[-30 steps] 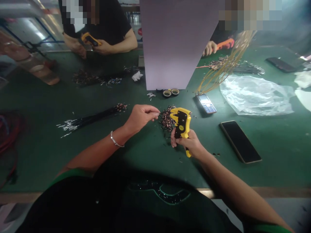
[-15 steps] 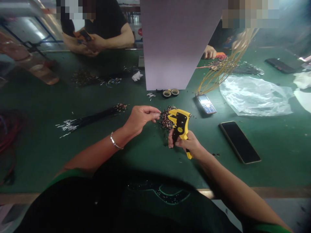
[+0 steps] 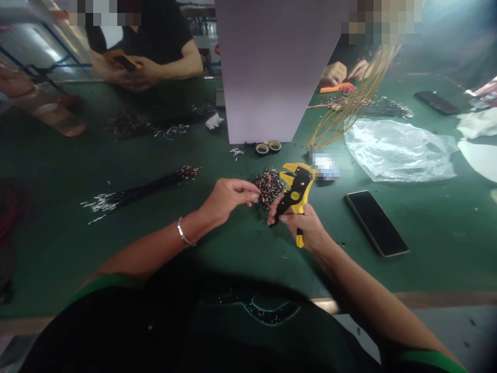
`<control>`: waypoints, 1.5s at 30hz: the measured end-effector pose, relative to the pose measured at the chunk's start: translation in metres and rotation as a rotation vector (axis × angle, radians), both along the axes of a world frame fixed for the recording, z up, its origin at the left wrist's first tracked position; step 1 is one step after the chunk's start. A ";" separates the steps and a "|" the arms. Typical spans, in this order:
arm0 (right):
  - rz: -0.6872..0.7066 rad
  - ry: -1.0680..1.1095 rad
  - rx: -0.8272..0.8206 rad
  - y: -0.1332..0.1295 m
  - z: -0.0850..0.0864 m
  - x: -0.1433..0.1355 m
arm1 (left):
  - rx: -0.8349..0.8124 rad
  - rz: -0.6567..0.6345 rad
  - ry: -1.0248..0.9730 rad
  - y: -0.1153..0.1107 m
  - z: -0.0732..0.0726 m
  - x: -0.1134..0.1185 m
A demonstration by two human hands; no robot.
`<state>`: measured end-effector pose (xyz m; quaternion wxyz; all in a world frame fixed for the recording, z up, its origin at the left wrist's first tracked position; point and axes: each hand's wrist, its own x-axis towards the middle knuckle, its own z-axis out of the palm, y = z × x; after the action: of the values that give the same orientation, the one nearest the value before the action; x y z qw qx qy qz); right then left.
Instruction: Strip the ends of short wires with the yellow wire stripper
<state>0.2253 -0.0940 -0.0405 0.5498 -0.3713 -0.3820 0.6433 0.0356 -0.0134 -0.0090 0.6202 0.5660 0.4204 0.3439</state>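
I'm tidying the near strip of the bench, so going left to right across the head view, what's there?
Black wire bundle → left hand → pile of wire bits → yellow stripper in the right hand → dark phone.

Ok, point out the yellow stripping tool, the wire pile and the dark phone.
yellow stripping tool [image 3: 297, 190], head view, black middle of its body
wire pile [image 3: 267, 185], head view, centre of heap
dark phone [image 3: 376, 223], head view, screen

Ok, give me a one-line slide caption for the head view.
Right hand grips a yellow wire stripper beside a pile of wire offcuts while the left hand pinches at it on the green table.
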 end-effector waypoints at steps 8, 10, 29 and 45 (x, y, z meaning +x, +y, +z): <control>-0.074 0.000 -0.011 -0.003 0.007 -0.005 | 0.065 -0.168 0.086 -0.023 -0.004 0.006; -0.077 -0.014 0.004 -0.004 0.007 -0.006 | 0.073 -0.202 0.081 -0.025 -0.003 0.007; -0.171 -0.511 0.227 -0.007 0.002 -0.005 | 0.422 -0.335 0.380 -0.040 -0.002 0.010; -0.355 -0.721 0.268 0.002 -0.007 -0.001 | 0.594 -0.320 0.319 -0.053 0.006 0.008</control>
<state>0.2242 -0.0921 -0.0476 0.5268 -0.5578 -0.5602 0.3123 0.0434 -0.0661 -0.0029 0.4014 0.8263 0.3000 0.2570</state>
